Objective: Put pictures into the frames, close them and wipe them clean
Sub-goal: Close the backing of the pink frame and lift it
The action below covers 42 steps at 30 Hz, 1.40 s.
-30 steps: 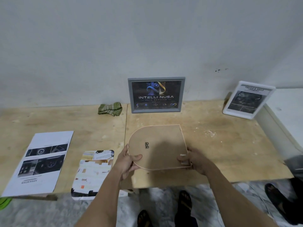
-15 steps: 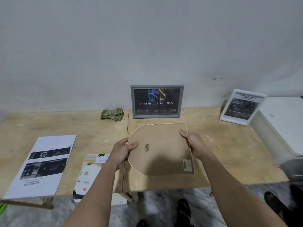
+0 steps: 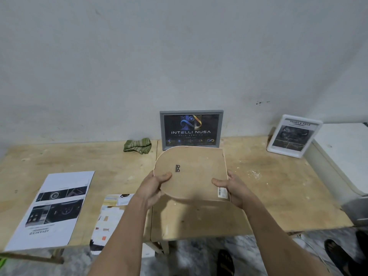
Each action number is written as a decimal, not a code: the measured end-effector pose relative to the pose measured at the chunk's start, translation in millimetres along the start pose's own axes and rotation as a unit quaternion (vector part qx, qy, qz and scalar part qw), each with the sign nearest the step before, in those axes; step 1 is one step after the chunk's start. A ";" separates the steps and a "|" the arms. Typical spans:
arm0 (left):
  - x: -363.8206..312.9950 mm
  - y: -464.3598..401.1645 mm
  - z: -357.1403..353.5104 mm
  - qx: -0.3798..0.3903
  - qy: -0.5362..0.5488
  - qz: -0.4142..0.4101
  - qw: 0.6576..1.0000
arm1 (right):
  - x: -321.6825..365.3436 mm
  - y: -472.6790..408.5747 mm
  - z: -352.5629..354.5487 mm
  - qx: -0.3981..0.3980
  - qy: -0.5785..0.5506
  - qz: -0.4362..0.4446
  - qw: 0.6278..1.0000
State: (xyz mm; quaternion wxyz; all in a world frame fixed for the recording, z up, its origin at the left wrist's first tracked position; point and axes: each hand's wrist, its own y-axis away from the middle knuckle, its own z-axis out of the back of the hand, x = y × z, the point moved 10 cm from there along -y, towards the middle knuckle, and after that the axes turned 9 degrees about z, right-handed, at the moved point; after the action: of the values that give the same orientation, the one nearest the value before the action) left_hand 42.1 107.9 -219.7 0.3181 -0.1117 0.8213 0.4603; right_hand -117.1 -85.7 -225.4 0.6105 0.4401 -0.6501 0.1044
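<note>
Brown fibreboard arch-shaped frame back [image 3: 191,172], matt, one end rounded, one square; small black hanger fitting near the curve, barcode label at the square corner. Held clear above the pale plywood worktop [image 3: 278,186], left hand [image 3: 153,188] grasping the curved edge, right hand [image 3: 233,186] grasping the straight edge, thumbs on top. Handling: keep it level and turn it over with both grips on the rim, probably to check the face. Grey rectangular filled frame [image 3: 191,130] and white filled frame [image 3: 294,135] lean on the wall. Printed glossy sheets [image 3: 53,208] lie left; green ribbed cloth [image 3: 137,146] behind.
</note>
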 end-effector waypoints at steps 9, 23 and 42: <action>30.7 -1.3 -19.2 0.028 0.117 -0.004 0.993 | 10.7 10.6 -8.4 -0.037 -0.100 0.043 0.993; 30.5 0.1 -37.5 -0.001 0.042 -0.057 0.998 | -24.2 23.3 -46.7 -0.108 -0.178 0.043 0.977; -43.8 -14.1 -3.0 -0.042 -0.030 0.047 0.998 | 77.4 27.7 -55.7 -0.062 0.207 0.343 0.914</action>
State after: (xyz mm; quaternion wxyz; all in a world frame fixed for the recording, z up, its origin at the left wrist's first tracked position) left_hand 81.4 92.9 -200.8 0.3159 -0.0727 0.7953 0.5122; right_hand -87.1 -66.3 -132.8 0.6842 0.1200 -0.6252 0.3558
